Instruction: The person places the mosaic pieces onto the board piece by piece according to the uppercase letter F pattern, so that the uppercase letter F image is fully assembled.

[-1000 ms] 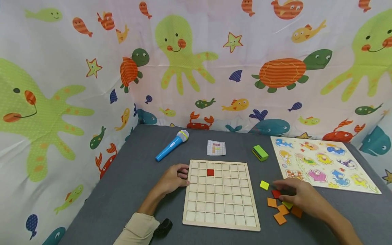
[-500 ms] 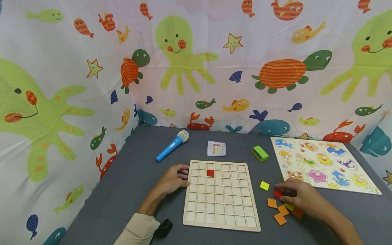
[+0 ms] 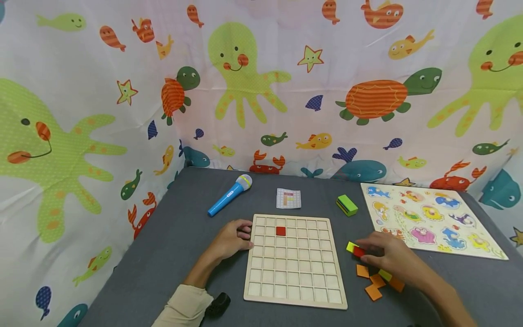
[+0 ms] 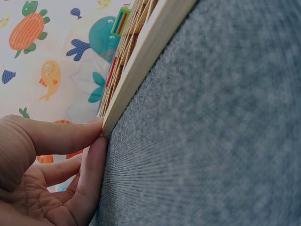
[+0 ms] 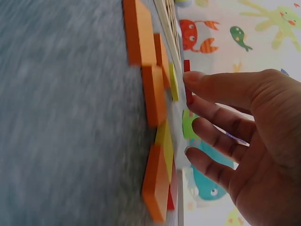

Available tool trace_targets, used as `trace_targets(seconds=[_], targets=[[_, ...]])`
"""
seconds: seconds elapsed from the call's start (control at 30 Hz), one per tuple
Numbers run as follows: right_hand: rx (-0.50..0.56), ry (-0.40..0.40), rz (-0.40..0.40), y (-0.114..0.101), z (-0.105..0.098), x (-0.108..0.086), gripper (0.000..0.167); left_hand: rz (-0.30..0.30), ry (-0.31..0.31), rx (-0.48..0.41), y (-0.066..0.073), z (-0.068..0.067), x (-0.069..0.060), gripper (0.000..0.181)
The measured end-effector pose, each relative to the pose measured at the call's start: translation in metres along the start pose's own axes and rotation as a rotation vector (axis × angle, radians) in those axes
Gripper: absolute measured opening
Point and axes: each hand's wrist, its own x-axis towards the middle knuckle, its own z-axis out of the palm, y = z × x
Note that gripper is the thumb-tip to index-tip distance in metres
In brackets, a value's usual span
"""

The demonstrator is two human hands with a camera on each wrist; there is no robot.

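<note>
A wooden grid board [image 3: 297, 263] lies on the dark table with one red tile [image 3: 280, 231] in a cell of its second row. My left hand [image 3: 229, 240] pinches the board's left edge between thumb and finger, seen close in the left wrist view. To the right of the board, my right hand [image 3: 390, 254] holds another red square tile [image 5: 188, 84] between thumb and index finger, raised off the table. In the head view this tile partly covers a yellow tile [image 3: 350, 246]. Several orange tiles [image 3: 373, 292] and another yellow tile [image 3: 385, 274] lie below the hand.
Behind the board are a small printed grid card [image 3: 288, 198] and a blue toy microphone [image 3: 230, 195]. A stack of green-topped tiles [image 3: 347, 205] stands at the back right, beside a sea-animal puzzle board [image 3: 433, 222]. A patterned cloth [image 3: 261, 68] hangs around the table.
My right hand has picked the red tile off the pile and moved it left, over the edge of the yellow tile. The left hand has stayed on the board's edge.
</note>
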Motion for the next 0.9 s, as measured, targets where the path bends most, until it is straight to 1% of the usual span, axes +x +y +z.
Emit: trace_targets(seconds=[0.13, 0.3, 0.63, 0.77, 0.9], targets=[[0.019, 0.019, -0.023, -0.008, 0.003, 0.007, 0.036, 0.004, -0.001, -0.004, 0.0, 0.001, 0.001, 0.059], [0.014, 0.041, -0.051, -0.017, 0.008, 0.016, 0.035, -0.001, -0.004, -0.014, 0.001, 0.001, 0.001, 0.059], [-0.043, 0.097, -0.113, -0.029, 0.021, 0.037, 0.034, 0.003, -0.007, -0.01, 0.0, -0.001, 0.001, 0.059], [-0.059, 0.099, -0.13, -0.035, 0.027, 0.046, 0.034, 0.002, -0.006, -0.007, -0.001, -0.001, 0.001, 0.059], [-0.05, 0.087, -0.157, -0.041, 0.031, 0.052, 0.034, -0.002, -0.008, -0.004, -0.001, -0.001, 0.001, 0.059]])
